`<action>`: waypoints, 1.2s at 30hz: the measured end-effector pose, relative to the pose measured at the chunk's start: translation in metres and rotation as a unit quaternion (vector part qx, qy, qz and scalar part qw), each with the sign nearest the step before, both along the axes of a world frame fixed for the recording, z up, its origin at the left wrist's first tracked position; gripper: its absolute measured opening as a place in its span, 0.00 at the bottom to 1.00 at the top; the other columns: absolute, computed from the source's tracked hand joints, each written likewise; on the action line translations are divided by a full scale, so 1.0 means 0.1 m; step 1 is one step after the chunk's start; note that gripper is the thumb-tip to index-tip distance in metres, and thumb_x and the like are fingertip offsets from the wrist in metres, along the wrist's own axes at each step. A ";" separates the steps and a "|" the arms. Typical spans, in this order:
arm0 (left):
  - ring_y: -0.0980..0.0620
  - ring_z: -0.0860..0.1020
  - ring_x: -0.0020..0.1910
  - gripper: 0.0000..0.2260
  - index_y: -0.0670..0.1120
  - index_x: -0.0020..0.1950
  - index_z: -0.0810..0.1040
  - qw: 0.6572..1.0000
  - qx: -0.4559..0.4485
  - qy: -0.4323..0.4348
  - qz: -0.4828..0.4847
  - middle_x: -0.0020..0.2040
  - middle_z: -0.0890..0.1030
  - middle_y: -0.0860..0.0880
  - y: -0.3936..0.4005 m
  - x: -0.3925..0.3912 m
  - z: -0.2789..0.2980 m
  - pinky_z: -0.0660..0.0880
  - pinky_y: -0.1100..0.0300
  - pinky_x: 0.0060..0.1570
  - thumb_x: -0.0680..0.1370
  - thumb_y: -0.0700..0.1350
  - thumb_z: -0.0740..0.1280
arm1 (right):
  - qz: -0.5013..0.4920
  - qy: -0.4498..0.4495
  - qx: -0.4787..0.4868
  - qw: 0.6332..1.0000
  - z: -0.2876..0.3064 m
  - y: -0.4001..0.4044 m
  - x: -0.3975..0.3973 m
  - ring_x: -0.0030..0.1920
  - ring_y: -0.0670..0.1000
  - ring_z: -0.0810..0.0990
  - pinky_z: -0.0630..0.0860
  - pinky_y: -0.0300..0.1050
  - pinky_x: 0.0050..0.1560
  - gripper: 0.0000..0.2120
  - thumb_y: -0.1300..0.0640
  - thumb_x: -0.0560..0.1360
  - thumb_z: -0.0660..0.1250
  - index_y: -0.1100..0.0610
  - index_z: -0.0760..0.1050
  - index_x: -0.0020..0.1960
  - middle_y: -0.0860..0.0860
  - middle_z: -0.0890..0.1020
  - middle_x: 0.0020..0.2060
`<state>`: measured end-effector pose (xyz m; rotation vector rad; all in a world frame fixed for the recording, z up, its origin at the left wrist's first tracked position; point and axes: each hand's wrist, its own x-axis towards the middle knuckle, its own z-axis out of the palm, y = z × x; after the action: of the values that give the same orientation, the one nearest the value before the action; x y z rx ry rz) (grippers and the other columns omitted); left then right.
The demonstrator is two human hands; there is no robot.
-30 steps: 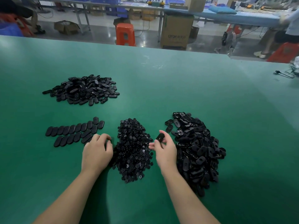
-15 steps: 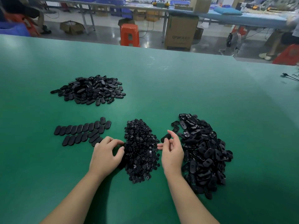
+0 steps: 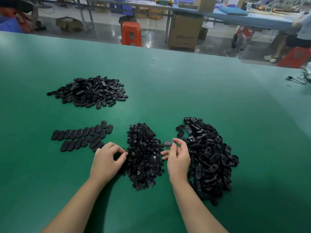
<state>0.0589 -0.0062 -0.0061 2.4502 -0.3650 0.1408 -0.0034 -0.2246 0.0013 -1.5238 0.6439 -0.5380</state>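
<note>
Step in hand: fitting small parts together; one oval shell (image 3: 169, 143) is picked out and a small round piece is being fetched for it, as I read it.
Right hand (image 3: 178, 157): pinches the oval shell by its end, held up between the two near piles, clear of the worktop (image 3: 185, 98).
Left hand (image 3: 107, 159): fingers curled at the left edge of the heap of small round pieces (image 3: 144, 157); I cannot tell whether one is caught between thumb and forefinger.
Next move: lift a single round piece free of the heap, then bring it to the shell's open face.
Supply: pile of oval shells (image 3: 210, 158) just right of the right hand.
Laid out: rows of flat ovals (image 3: 82, 137) left of the left hand; a farther pile of ovals (image 3: 89, 91) behind them.
In the way: nothing between the hands; the heap's loose pieces cling together and may come up in a clump.
</note>
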 end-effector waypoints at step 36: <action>0.55 0.62 0.25 0.06 0.43 0.43 0.85 0.863 -0.409 0.294 0.028 0.26 0.73 0.53 -0.35 0.07 0.39 0.62 0.65 0.26 0.78 0.44 0.73 | 0.027 0.017 -0.064 0.997 -0.05 -0.01 0.00 0.33 0.49 0.84 0.81 0.42 0.36 0.10 0.59 0.84 0.60 0.43 0.72 0.54 0.43 0.85 0.38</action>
<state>0.0658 -0.0409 0.0331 1.5447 0.0517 -0.3622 -0.0032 -0.2258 -0.0037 -1.6695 0.6019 -0.5211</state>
